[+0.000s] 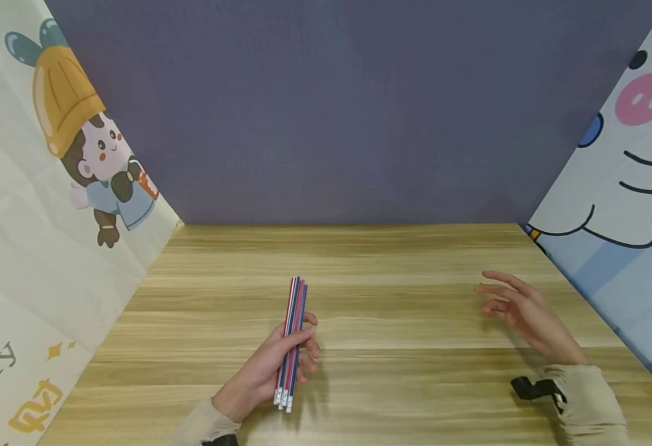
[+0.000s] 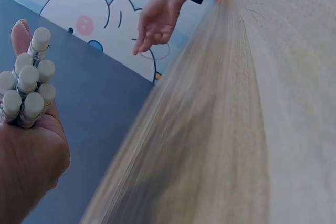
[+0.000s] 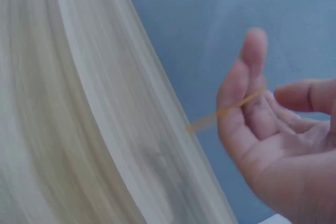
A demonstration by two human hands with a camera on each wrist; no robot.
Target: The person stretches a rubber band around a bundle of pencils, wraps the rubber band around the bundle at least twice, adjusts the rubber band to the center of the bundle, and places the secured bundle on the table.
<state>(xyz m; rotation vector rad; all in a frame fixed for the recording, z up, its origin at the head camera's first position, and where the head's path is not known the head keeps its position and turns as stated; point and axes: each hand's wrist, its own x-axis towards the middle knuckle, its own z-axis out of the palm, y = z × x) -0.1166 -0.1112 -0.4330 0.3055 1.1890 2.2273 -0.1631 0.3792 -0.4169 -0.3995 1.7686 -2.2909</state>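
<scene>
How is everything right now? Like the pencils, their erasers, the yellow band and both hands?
Pencils: bunched together, no band showing around them; tips too small to judge.
Erasers: bare, clustered unevenly.
Yellow band: looped over fingers of the right hand, hanging partly off.
Left hand: gripping the pencils, thumb across them.
Right hand: off the table, fingers loosely bent.

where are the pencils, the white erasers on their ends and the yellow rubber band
Pencils (image 1: 295, 313): head view, the bundle's shafts above the thumb.
White erasers (image 2: 28, 76): left wrist view, end of one near the cluster's middle.
Yellow rubber band (image 3: 231, 108): right wrist view, middle of its visible strand.
</scene>
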